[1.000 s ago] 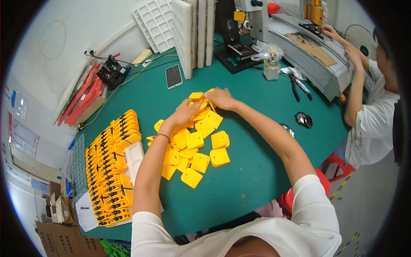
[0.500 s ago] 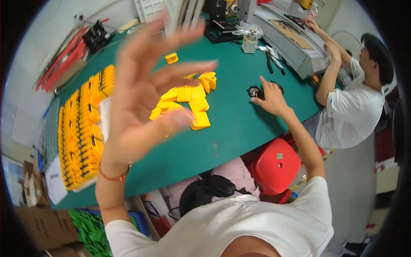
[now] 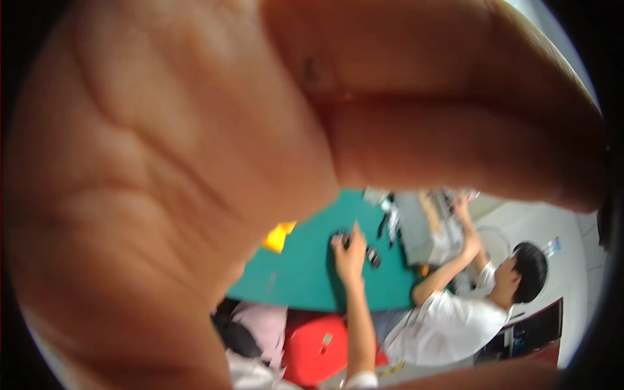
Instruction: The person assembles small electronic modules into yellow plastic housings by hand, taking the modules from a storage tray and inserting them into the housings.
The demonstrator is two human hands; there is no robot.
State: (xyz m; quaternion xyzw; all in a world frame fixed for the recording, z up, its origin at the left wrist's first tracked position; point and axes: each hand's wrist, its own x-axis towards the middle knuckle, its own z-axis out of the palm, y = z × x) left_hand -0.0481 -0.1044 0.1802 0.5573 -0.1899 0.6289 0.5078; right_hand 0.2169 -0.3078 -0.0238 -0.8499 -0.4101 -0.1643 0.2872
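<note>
My left hand [image 3: 162, 130] is so close that its blurred palm and fingers cover the left and upper parts of the head view. The fingers stretch to the right, and nothing shows in them. Farther off, my right hand [image 3: 351, 260] rests on the green table [image 3: 299, 273] with its index finger extended. Against its thumb side lies a small dark round object [image 3: 339, 238], and another small dark piece [image 3: 373, 257] lies at its other side. Whether these two join under the hand is hidden. A few yellow plastic pieces [image 3: 278, 238] show beside my left palm.
A co-worker in a white shirt [image 3: 442, 325] sits at the right, arms at a grey machine [image 3: 419, 227]. Dark-handled tools [image 3: 385, 224] lie near that machine. A red stool [image 3: 315, 351] and a pink-and-black bag [image 3: 257, 331] are by the table's near edge.
My left hand has come up very close, hiding most of the table and the yellow pieces. The view has shifted, and my right hand stays by the small dark object.
</note>
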